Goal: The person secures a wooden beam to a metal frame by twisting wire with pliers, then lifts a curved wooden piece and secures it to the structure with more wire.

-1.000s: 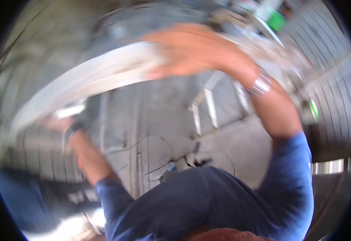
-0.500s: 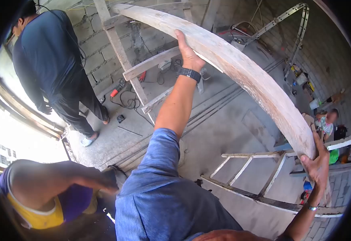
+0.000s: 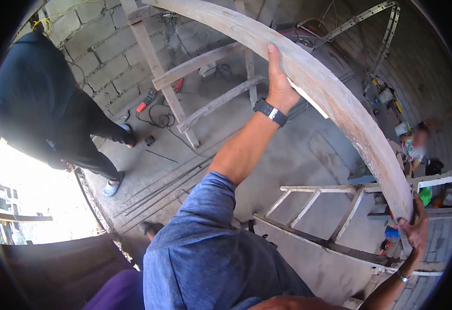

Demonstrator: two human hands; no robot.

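Observation:
A long pale wooden plank point(image 3: 339, 98) runs from the upper middle of the view down to the right, looking curved through the lens. My left hand point(image 3: 281, 85), a dark watch on its wrist, holds the plank's lower edge; the thumb shows and the other fingers are hidden behind the wood. Near the plank's lower right end, my right hand point(image 3: 416, 227) grips it with bent fingers. A thin white strip point(image 3: 311, 101) sticks out along the plank's edge beside my left hand.
A wooden frame point(image 3: 200, 64) stands by the block wall. A whitish ladder point(image 3: 334, 243) lies below the plank; a metal ladder point(image 3: 360, 23) leans behind. A person in dark clothes point(image 3: 34, 88) stands left. A red power tool point(image 3: 146, 101), cords and rods point(image 3: 158, 191) are on the floor.
The plank and both hands sit lower and farther right in view. The person in dark clothes appears farther left, and the person in purple and yellow has mostly left the view.

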